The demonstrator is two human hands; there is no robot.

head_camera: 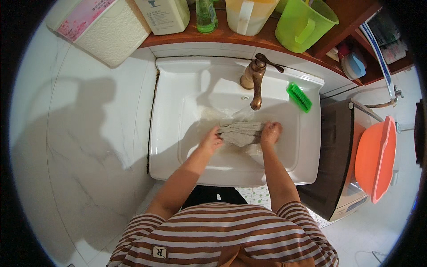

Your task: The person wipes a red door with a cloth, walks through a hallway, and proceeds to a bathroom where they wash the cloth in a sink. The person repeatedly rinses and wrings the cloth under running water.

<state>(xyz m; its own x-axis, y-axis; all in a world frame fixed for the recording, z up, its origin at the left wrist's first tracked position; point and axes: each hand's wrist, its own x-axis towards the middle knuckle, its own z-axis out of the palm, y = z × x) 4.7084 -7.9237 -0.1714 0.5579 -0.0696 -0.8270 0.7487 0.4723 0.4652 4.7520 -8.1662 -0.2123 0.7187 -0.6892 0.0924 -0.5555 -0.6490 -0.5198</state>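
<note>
A light grey wet cloth (242, 133) is stretched between my two hands, low in the white ceramic sink (166, 140). My left hand (212, 139) grips its left end, and my right hand (271, 132) is closed around the right end. Cloudy water (230, 153) lies in the basin under the cloth. Behind it stands a bronze faucet (256, 83), its spout pointing toward the basin. Whether water runs from the spout I cannot tell. A green scrub brush (299, 97) rests on the sink's back right ledge.
Along the back, a wooden shelf (220, 38) holds a white textured box (110, 36), a white bottle (163, 16), a green bottle (206, 16), a pitcher (248, 16) and a green plastic cup (305, 26). Right of the sink, an orange basin (372, 157) leans on a dark-topped appliance (333, 157).
</note>
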